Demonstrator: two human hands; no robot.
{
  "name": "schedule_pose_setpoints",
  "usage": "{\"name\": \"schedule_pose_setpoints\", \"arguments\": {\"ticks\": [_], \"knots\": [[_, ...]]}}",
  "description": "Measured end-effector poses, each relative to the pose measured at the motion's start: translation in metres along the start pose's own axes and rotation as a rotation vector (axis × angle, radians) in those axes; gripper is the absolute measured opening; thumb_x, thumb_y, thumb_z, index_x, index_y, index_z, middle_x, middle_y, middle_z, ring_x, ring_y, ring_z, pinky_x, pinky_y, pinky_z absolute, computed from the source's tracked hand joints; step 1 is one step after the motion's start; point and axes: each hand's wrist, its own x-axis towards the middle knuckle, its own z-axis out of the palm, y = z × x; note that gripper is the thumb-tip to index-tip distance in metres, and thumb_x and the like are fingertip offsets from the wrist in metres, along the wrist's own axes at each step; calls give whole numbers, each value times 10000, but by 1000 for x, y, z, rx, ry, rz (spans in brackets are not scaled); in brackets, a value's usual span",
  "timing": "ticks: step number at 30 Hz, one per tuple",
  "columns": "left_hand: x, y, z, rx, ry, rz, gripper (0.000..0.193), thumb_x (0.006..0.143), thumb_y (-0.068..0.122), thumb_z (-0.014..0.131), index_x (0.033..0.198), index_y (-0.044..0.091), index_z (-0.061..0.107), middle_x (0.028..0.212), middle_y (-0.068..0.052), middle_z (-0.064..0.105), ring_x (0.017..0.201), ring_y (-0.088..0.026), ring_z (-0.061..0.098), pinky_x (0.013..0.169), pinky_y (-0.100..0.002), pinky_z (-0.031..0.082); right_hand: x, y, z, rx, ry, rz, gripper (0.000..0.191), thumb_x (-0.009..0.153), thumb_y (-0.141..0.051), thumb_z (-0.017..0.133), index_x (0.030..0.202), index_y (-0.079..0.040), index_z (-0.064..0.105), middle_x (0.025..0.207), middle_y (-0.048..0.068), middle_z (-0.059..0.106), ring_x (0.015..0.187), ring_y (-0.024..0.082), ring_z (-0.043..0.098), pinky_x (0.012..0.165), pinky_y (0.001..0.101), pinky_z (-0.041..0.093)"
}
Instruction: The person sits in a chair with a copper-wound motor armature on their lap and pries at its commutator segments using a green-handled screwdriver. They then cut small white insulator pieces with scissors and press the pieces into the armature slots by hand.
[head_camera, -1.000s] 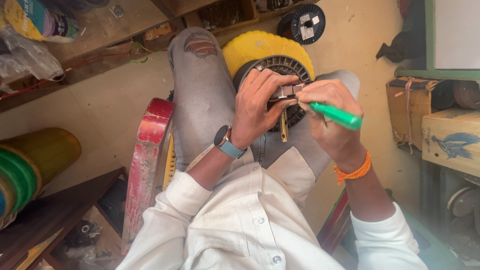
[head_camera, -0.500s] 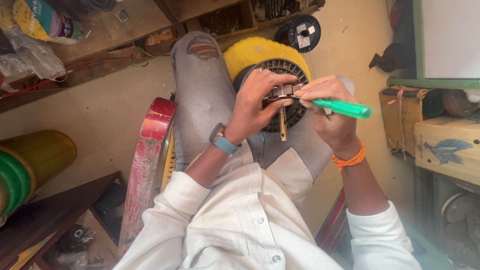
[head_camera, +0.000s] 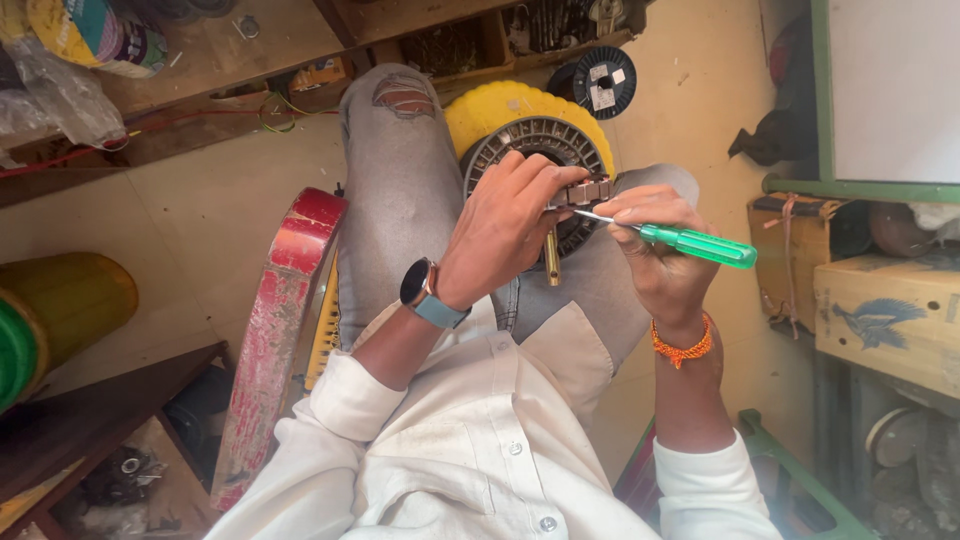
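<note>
Seated over our knees, we held a small metal block (head_camera: 583, 191) pinched in the fingertips of our left hand (head_camera: 500, 235), fingers closed together around its near end, a brass pin (head_camera: 552, 258) hanging down from under it. Our right hand (head_camera: 660, 255) was clamped on a green-handled screwdriver (head_camera: 695, 244), thumb and fingers wrapped tight, its thin shaft meeting the block's right edge. The block sat above our lap, just in front of a ribbed dark wheel (head_camera: 535, 140) with a yellow rim. We judged the block stiff, dense for its kind and likely slick, so best gripped by its flat sides, not by the pin, which looked apt to slip or bend. The screwdriver's tip was hidden where it met the block, and our left fingers covered most of the block's body; whether the pin was fixed to it we could not tell. The wheel's lower half lay behind both hands.
</note>
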Motion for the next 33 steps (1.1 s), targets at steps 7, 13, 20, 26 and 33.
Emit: {"name": "schedule_pose_setpoints", "arguments": {"ticks": [7, 13, 20, 26, 33], "knots": [[1, 2, -6, 27, -81, 54, 517, 828, 69, 801, 1309, 100, 613, 1081, -52, 614, 979, -277, 562, 882, -389, 488, -7, -1, -1, -10, -28, 141, 108, 997, -32, 744, 1060, -31, 656, 1080, 147, 751, 950, 211, 735, 872, 316, 600], [-5, -15, -14, -175, -85, 109, 509, 883, 110, 809, 1340, 85, 587, 1280, -67, 661, 1101, -289, 592, 976, -390, 505, -3, -7, 2, -125, -94, 39, 128, 992, -15, 757, 1062, -27, 651, 1080, 136, 752, 983, 233, 748, 875, 312, 595], [-13, -13, -3, -198, 1, 5, 385, 905, 150, 780, 1275, 127, 679, 1238, -65, 683, 1120, -263, 639, 980, -372, 533, -3, -21, 5, -255, -112, 23, 113, 985, -13, 743, 1056, -16, 655, 1069, 149, 757, 909, 210, 731, 810, 299, 600], [-8, -26, -11, -384, -63, 39, 404, 958, 299, 739, 1316, 124, 671, 1242, -72, 676, 1120, -262, 637, 981, -369, 521, -7, -12, 4, -74, -105, 132, 101, 1011, -65, 717, 1071, -27, 646, 1089, 160, 739, 877, 169, 726, 750, 257, 607], [-10, -17, -13, -320, -48, -33, 372, 949, 212, 736, 1309, 131, 684, 1217, -53, 682, 1092, -254, 635, 949, -358, 518, -7, -8, 2, -106, -103, 151, 104, 1022, -77, 721, 1062, -20, 644, 1079, 162, 742, 809, 162, 720, 732, 255, 604]]}}
